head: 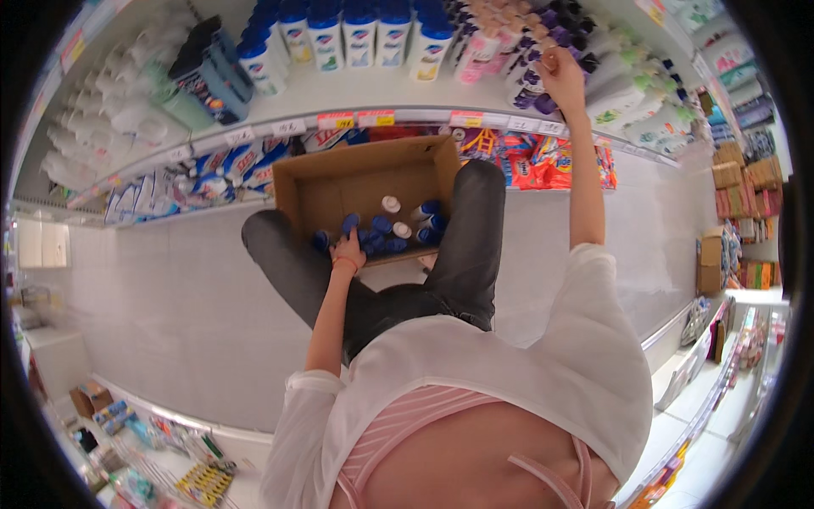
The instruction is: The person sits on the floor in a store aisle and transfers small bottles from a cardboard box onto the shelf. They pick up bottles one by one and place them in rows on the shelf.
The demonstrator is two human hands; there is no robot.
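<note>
My left hand (348, 249) is inside a cardboard box (365, 162) held between my knees. Its fingers touch a blue-capped bottle (350, 223), but whether they grip it is unclear. Around it in the box stand several more blue-capped bottles (432, 223), along with a white-capped bottle (390, 204) and another white-capped bottle (401, 230). At the shelf, my right hand (563, 79) is raised with bent fingers against the white bottles with purple caps (523, 79). Its hold there is hard to make out.
The white shelf (289, 105) bears blue-capped bottles (359, 38), pink bottles (477, 54), green-capped bottles (620, 95) and dark blue bottles (219, 83). Beneath it lie detergent bags (559, 164). Cardboard boxes (709, 261) stand at far right, and low shelving (172, 417) runs behind me.
</note>
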